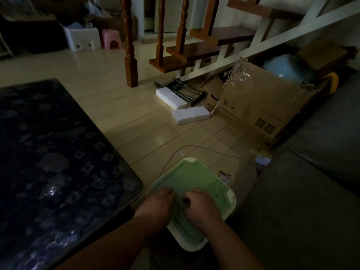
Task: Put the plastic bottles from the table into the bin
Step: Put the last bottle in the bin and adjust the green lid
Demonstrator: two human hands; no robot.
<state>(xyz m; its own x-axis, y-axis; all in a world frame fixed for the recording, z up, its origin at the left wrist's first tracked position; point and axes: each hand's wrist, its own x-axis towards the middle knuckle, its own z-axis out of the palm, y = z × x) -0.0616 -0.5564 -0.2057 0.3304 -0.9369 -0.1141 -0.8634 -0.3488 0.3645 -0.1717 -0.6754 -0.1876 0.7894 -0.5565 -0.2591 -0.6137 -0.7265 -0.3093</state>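
A bin with a pale green lid (194, 178) and a cream rim stands on the floor between the table and the sofa. Both my hands rest on the near half of the lid. My left hand (157, 203) and my right hand (200, 207) have curled fingers that meet at a small dark spot in the lid's middle. The lid lies flat on the bin. On the dark patterned table (48, 152) at the left, a faint glinting clear shape (50, 191) may be a plastic bottle; the dim light hides its outline.
A grey sofa (311, 191) fills the right. Cardboard boxes (263, 106), white foam blocks (190, 114) and a wooden staircase (194, 49) stand beyond the bin. A thin cable (194, 147) and a small wrapper (225, 175) lie on the tiled floor.
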